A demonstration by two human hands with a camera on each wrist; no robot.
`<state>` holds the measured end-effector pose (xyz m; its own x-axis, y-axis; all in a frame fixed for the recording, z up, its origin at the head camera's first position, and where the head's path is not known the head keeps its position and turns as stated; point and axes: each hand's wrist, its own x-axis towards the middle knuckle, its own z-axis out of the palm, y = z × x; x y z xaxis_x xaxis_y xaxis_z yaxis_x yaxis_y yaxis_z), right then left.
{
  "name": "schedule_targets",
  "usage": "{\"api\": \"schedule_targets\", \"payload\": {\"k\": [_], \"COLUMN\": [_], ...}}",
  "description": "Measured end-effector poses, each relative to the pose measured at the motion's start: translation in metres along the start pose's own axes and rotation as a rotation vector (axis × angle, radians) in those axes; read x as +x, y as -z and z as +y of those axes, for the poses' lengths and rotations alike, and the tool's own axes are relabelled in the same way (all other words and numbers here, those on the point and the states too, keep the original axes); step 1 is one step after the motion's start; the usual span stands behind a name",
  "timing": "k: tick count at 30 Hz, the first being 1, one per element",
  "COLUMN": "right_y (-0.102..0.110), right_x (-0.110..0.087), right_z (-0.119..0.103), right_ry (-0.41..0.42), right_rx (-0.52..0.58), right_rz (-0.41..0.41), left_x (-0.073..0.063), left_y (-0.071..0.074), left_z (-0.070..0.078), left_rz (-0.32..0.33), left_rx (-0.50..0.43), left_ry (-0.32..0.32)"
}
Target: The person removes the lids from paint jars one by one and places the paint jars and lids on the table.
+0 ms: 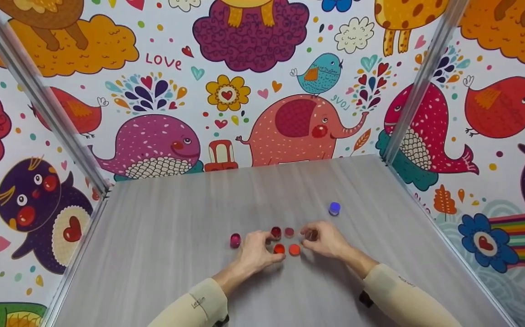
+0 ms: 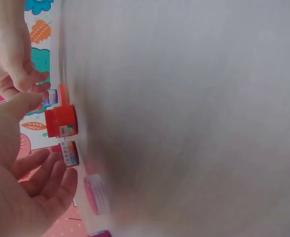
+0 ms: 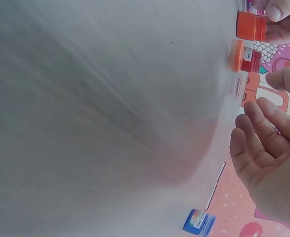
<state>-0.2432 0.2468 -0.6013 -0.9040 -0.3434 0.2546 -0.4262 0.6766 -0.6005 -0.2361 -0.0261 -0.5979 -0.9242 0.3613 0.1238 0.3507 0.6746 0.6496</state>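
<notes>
My left hand [image 1: 254, 250] is beside the small paint jars, its fingers loosely bent and holding nothing. Its thumb is right by an open orange paint jar [image 1: 279, 249], its fingertips by a dark red paint jar [image 1: 276, 233]. An orange lid [image 1: 294, 250] lies right of the orange jar, and a dark red lid [image 1: 289, 232] right of the red one. My right hand [image 1: 326, 239] is just right of these lids, fingers relaxed with nothing between them. In the left wrist view a pink lid [image 2: 96, 195] lies below the left fingers; the head view hides it behind that hand.
A magenta paint jar [image 1: 235, 240] stands left of my left hand. Farther back on the right is a blue paint jar [image 1: 334, 209]. The grey table [image 1: 176, 272] ends at walls [image 1: 153, 100] printed with cartoon animals, with metal posts [image 1: 407, 122] at the corners.
</notes>
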Motion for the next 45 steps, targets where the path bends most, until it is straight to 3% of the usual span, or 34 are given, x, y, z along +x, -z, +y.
{"api": "schedule_targets", "payload": {"k": [11,18,45], "right_y": [0.013,0.022,0.046], "right_x": [-0.002,-0.006,-0.024], "right_z": [0.003,0.010,0.031], "right_ry": [0.001,-0.004,-0.305], "right_rx": [0.009,0.012,0.012], "right_rz": [0.081,0.113,0.174], "left_x": [-0.001,0.001,0.005], "left_y": [0.005,0.008,-0.005], "left_z": [0.007,0.013,0.026], "left_rz": [0.044,0.052,0.038], "left_rx": [-0.037,-0.004,-0.006], "left_ry": [-0.012,-0.087,-0.208]}}
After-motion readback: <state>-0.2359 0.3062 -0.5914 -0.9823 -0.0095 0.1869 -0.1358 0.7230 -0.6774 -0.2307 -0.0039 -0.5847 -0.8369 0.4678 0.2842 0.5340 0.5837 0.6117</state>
